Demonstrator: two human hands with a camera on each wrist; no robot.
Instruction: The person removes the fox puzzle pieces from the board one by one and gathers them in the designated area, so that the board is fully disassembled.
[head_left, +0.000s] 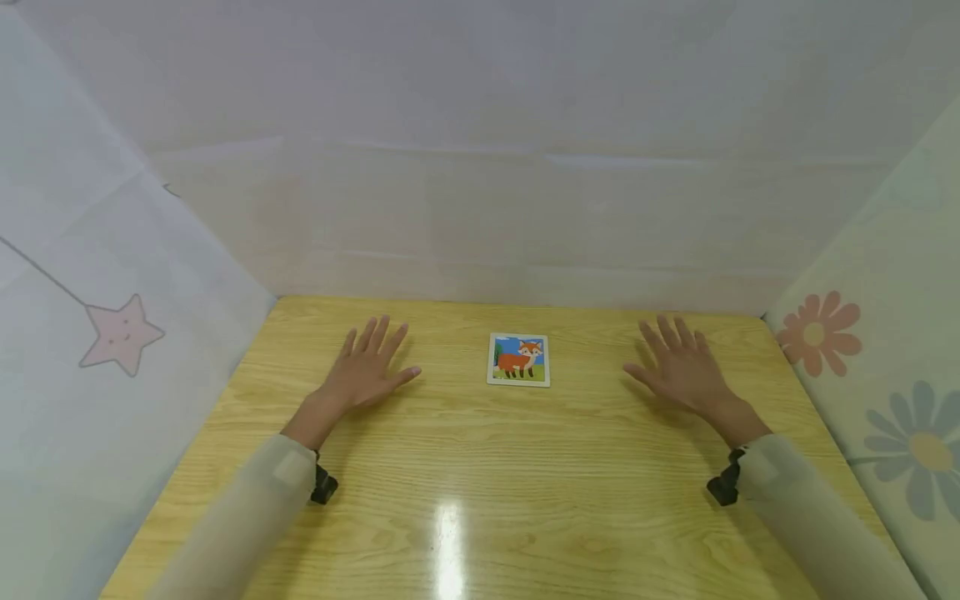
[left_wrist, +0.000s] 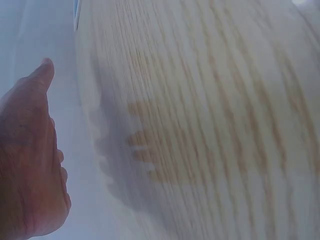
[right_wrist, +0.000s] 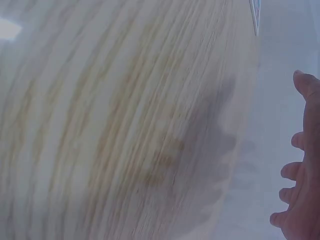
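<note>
A square picture puzzle with a white frame (head_left: 519,360) lies flat near the back middle of the table and shows an orange fox on grass under blue sky. To its left, my left hand (head_left: 365,372) hovers palm down with the fingers spread, holding nothing. My right hand (head_left: 682,371) is held the same way on the other side, its thumb pointing toward the puzzle. Both wrist views show a gap between the hand and its shadow on the wood. Only a thin edge of the puzzle (right_wrist: 255,15) enters the right wrist view at the top.
The wooden table (head_left: 525,467) has a bright light reflection near its front. Pale cloth walls (head_left: 480,225) stand at the back and both sides, with a pink star (head_left: 123,336) printed at left and flowers (head_left: 817,333) at right. Dark wrist mounts sit under both sleeves.
</note>
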